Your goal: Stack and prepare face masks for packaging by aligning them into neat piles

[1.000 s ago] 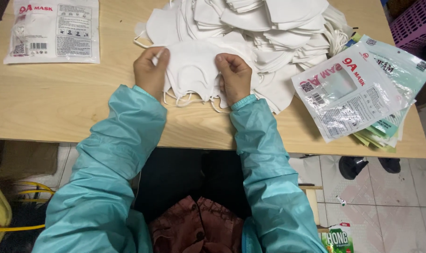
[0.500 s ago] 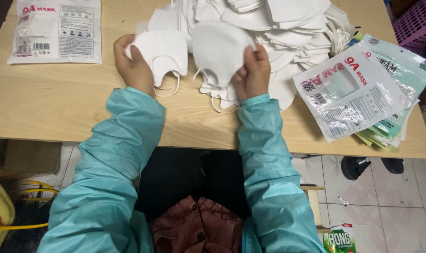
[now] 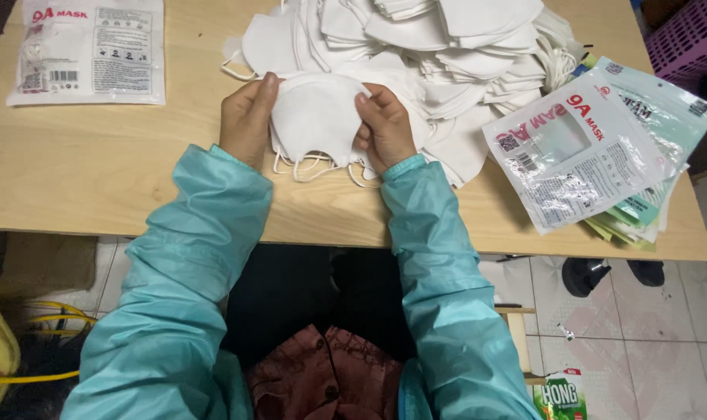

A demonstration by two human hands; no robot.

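Wooden table point(image 3: 136, 194) bears white masks point(image 3: 447, 47) and packets point(image 3: 579, 148).

A small stack of white face masks point(image 3: 316, 117), folded into curved half-shapes and lined up flat together, is pinched at both ends just above the tabletop point(image 3: 105, 179), thin white ear loops hanging loose from its lower edge

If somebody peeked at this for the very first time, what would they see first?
Probably the big heap of white face masks piled at the far middle of the wooden table. Right in front of it, the left hand and the right hand, in teal sleeves, hold a small stack of white masks between them. A fan of empty printed pouches lies at the right, and one filled pouch sits at the far left.
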